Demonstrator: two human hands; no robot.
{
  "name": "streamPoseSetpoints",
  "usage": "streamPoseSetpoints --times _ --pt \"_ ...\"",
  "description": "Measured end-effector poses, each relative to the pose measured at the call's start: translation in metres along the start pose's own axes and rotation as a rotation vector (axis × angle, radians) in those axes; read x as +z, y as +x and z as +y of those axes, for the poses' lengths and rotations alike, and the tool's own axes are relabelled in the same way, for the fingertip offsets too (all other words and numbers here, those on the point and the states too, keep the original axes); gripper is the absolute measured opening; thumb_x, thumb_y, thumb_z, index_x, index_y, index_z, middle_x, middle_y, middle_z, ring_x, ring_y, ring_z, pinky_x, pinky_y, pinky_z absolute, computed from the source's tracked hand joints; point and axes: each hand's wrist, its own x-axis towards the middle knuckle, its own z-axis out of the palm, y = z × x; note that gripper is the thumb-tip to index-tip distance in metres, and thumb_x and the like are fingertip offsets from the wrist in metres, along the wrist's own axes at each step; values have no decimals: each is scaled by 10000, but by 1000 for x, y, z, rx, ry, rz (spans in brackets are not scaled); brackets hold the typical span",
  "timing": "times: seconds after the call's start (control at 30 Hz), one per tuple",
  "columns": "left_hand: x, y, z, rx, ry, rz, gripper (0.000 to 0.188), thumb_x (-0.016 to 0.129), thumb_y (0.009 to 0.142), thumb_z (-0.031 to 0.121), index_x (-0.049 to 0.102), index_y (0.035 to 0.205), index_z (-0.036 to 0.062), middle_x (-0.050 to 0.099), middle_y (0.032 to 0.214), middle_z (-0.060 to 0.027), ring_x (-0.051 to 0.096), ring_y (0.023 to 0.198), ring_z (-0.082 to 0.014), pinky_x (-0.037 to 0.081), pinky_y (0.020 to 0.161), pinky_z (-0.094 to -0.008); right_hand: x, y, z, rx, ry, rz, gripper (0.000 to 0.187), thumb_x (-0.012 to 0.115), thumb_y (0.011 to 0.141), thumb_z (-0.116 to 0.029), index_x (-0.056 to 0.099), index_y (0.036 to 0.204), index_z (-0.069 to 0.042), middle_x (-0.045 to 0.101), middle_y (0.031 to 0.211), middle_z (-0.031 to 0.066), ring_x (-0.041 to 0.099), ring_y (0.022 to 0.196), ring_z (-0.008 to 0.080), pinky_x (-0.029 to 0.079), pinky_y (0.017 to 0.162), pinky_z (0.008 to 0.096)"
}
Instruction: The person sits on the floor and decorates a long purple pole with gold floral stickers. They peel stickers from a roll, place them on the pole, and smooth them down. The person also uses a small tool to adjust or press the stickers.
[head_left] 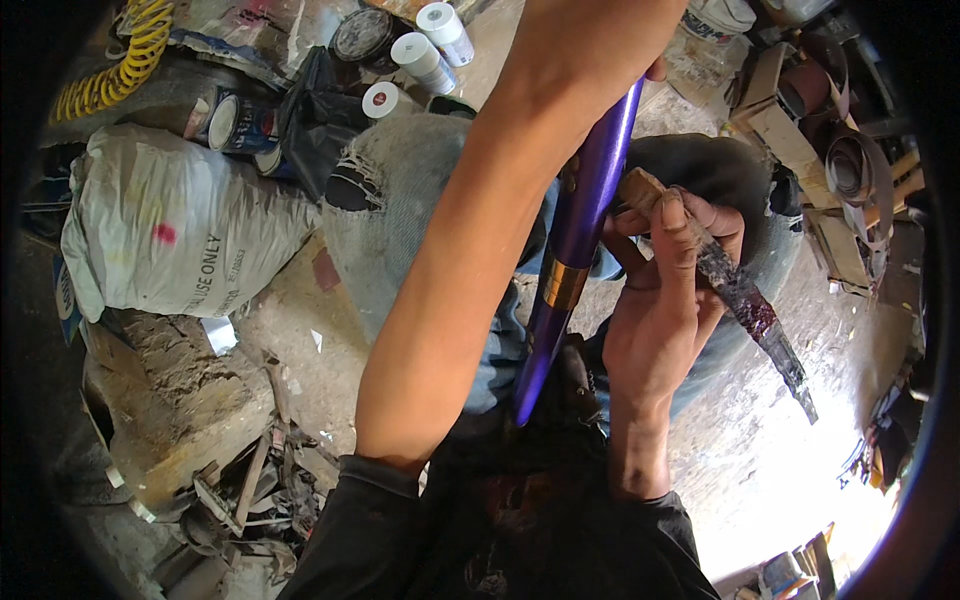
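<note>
A glossy purple tapered shaft (592, 190) with a gold band slants between my knees, its thin end toward my body. My left forearm crosses over its upper part. Most of my left hand (656, 69) is cut off by the top edge. One fingertip shows, curled at the shaft's right side, so the hand looks closed around it. My right hand (665, 290) is closed on a dark, paint-crusted tapered stick (745, 300), pinched near its blunt brown end. The stick's narrow tip points down and right. Some right fingers are behind the stick, close to the shaft.
White-capped spray cans (424, 62) and a dark open tin (364, 36) stand at the far left. A full whitish sack (180, 225) lies at left, scrap wood (250, 480) below it. Rolled sandpaper (850, 170) sits at right. A yellow coiled hose (125, 65) hangs top left.
</note>
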Motion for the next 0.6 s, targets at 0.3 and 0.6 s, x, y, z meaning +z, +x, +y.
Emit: streamPoseSetpoints --times 0.3,0.6 --pt "5 7 -7 -4 -44 37 182 561 836 222 523 739 73 452 557 5 425 443 -91 360 431 -236 -1 6 -2 65 17 17 153 587 942 -153 539 1017 -28 655 932 117 650 826 150 569 739 354" --pt "3 18 -21 -31 -119 34 220 595 823 237 512 676 95 461 549 2 437 427 -101 363 431 -235 -2 11 -5 74 -35 45 136 607 925 -119 546 997 -21 651 902 115 662 811 163 575 737 329"
